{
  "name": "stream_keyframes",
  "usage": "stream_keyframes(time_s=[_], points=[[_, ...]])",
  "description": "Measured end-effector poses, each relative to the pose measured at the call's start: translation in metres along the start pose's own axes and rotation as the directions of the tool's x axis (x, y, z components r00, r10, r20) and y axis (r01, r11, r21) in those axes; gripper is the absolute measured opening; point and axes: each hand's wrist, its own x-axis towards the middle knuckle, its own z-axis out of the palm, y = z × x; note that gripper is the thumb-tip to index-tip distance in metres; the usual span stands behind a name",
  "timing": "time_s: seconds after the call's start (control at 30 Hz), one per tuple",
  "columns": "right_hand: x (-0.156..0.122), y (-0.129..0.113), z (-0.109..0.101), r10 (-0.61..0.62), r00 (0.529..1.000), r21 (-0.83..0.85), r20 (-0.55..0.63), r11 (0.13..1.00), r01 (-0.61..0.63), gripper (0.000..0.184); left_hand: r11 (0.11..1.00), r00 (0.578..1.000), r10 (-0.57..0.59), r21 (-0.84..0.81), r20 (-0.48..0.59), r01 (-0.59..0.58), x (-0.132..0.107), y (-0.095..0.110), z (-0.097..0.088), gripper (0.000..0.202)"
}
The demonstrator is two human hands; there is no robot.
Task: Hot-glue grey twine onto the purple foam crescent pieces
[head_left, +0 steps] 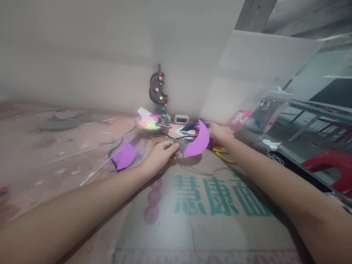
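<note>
A purple crescent-shaped paper cutout point(202, 141) with a grey lower end stands tilted above the cardboard. My left hand point(165, 151) pinches it by that grey end, thumb on top. Behind the crescent, my right hand point(216, 131) is closed around the handle of a dark blue glue gun point(189, 127); its fingers are partly hidden by the cutout. The gun's nozzle points left over a small white sheet point(180, 132). Another purple cutout point(125, 156) lies on the table left of my left forearm.
Printed cardboard point(209, 231) covers the near table. A decorated grey crescent stand point(157, 88), a bowl of colourful bits point(148, 126) and a small clock point(181, 119) stand by the wall. Yellow-handled scissors point(225, 157), grey yarn point(250, 141) and a clear plastic container point(268, 112) are at right.
</note>
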Motion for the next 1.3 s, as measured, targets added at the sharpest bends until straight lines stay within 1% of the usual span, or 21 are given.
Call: stream_keyframes(time_s=[0.07,0.13,0.23,0.3,0.33,0.37,0.47,0.57,0.63,0.73,0.8,0.87,0.93,1.03,1.1,1.2,1.3], points=[[-0.001,0.006,-0.012,-0.001,1.0,-0.08,-0.031,0.997,-0.001,0.044,0.999,0.999,-0.011,-0.033,-0.042,0.01,0.002,0.0,-0.001,0.034],[-0.009,0.012,-0.022,-0.025,0.998,-0.126,-0.058,0.992,0.017,0.049,0.999,0.998,-0.014,-0.044,-0.063,0.011,0.003,-0.002,-0.002,0.034],[-0.031,0.017,-0.032,-0.08,0.993,-0.159,-0.085,0.985,0.066,0.047,1.0,0.997,-0.001,-0.019,-0.078,0.0,0.004,-0.002,-0.002,0.033],[-0.05,0.016,-0.036,-0.145,0.986,-0.16,-0.077,0.978,0.132,0.043,1.0,0.996,0.011,-0.012,-0.084,-0.012,0.003,-0.001,-0.002,0.033],[-0.06,0.014,-0.036,-0.189,0.981,-0.151,-0.052,0.972,0.179,0.04,1.0,0.996,0.013,-0.016,-0.085,-0.014,0.002,0.001,-0.002,0.033],[-0.069,0.011,-0.036,-0.233,0.973,-0.149,-0.002,0.962,0.23,0.037,1.0,0.996,0.012,-0.016,-0.083,-0.013,0.001,0.002,-0.001,0.032],[-0.096,-0.003,-0.03,-0.278,0.94,-0.166,0.199,0.936,0.311,0.031,1.0,0.996,0.016,0.018,-0.084,-0.015,0.0,0.004,-0.001,0.033],[-0.114,-0.017,-0.02,-0.312,0.88,-0.143,0.357,0.913,0.382,0.031,0.998,0.995,0.049,0.052,-0.085,-0.045,0.0,0.002,-0.001,0.034],[-0.123,-0.025,-0.014,-0.331,0.843,-0.116,0.424,0.903,0.413,0.029,0.996,0.995,0.068,0.062,-0.073,-0.063,0.0,0.001,-0.002,0.034],[-0.136,-0.036,-0.011,-0.326,0.804,-0.064,0.497,0.91,0.409,0.017,0.992,0.994,0.08,0.106,-0.069,-0.073,-0.004,0.005,-0.002,0.034],[-0.144,-0.042,-0.01,-0.329,0.784,-0.044,0.527,0.91,0.412,0.017,0.984,0.994,0.08,0.167,-0.067,-0.068,-0.007,0.01,-0.001,0.034],[-0.151,-0.047,-0.009,-0.351,0.783,-0.032,0.514,0.904,0.426,0.017,0.972,0.996,0.071,0.226,-0.054,-0.057,-0.011,0.014,0.0,0.033],[-0.156,-0.05,-0.008,-0.364,0.793,-0.009,0.489,0.907,0.422,0.016,0.961,0.997,0.076,0.267,-0.029,-0.066,-0.013,0.017,0.002,0.032],[-0.156,-0.052,-0.007,-0.361,0.818,0.041,0.448,0.922,0.384,0.014,0.944,0.994,0.111,0.311,0.021,-0.112,-0.014,0.017,0.004,0.03],[-0.154,-0.052,-0.007,-0.385,0.83,0.061,0.403,0.917,0.395,0.014,0.929,0.99,0.131,0.343,0.049,-0.14,-0.015,0.016,0.006,0.03],[-0.15,-0.052,-0.012,-0.435,0.84,0.048,0.324,0.895,0.444,0.015,0.91,0.985,0.145,0.38,0.089,-0.168,-0.017,0.016,0.008,0.03],[-0.145,-0.055,-0.021,-0.41,0.873,-0.016,0.263,0.903,0.429,0.016,0.901,0.982,0.151,0.392,0.115,-0.185,-0.02,0.017,0.009,0.027]])
